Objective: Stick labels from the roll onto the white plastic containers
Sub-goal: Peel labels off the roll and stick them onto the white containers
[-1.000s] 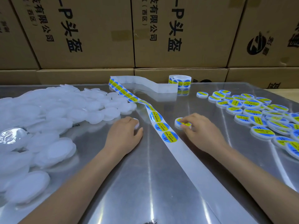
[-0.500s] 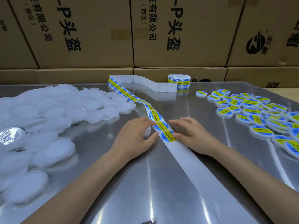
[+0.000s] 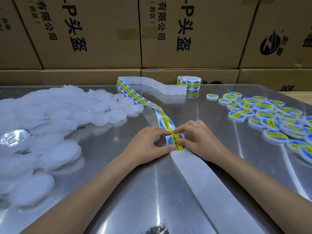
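Left hand [image 3: 148,146], right hand [image 3: 200,137] fingertips pinching label [image 3: 175,141] on strip.

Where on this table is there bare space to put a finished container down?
Bare steel table lies near you between the unlabelled containers and the backing strip; also between strip and labelled containers, up toward the label roll. Far left and right are crowded.

Shiny steel table [image 3: 152,191] — stacked cardboard boxes [image 3: 190,31] (black print) behind
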A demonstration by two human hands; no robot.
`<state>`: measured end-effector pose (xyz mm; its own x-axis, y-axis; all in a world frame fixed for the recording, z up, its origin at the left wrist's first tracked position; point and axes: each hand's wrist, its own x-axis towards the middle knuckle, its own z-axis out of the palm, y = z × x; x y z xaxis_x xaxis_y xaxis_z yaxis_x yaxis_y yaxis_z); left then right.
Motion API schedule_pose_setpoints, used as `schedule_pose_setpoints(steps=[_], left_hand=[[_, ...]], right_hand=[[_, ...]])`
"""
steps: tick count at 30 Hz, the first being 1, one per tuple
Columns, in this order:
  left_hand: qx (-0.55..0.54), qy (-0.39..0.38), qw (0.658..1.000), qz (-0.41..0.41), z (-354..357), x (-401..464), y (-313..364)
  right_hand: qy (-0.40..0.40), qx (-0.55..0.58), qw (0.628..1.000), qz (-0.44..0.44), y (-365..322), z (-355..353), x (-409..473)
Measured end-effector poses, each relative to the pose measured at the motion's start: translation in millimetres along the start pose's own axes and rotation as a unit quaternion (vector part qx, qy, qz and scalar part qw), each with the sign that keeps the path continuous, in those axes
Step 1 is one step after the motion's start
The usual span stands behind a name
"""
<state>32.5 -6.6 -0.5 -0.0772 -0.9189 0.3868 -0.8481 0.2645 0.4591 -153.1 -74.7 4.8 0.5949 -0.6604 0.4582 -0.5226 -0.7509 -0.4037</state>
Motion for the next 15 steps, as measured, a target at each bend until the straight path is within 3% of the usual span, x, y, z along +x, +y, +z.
schedule_pose_setpoints(steps=[9,15], left_hand=[[0.013,-0.002,1.000,0.015,-1,0,3],[0.048,-0.030,0.998,0.021,-1,-2,4]], right_hand=[[0.026,-0.033,0.999,-0.033,-6,-2,0],[0.069,0.138,0.987,0.036,-19,-12,-2]])
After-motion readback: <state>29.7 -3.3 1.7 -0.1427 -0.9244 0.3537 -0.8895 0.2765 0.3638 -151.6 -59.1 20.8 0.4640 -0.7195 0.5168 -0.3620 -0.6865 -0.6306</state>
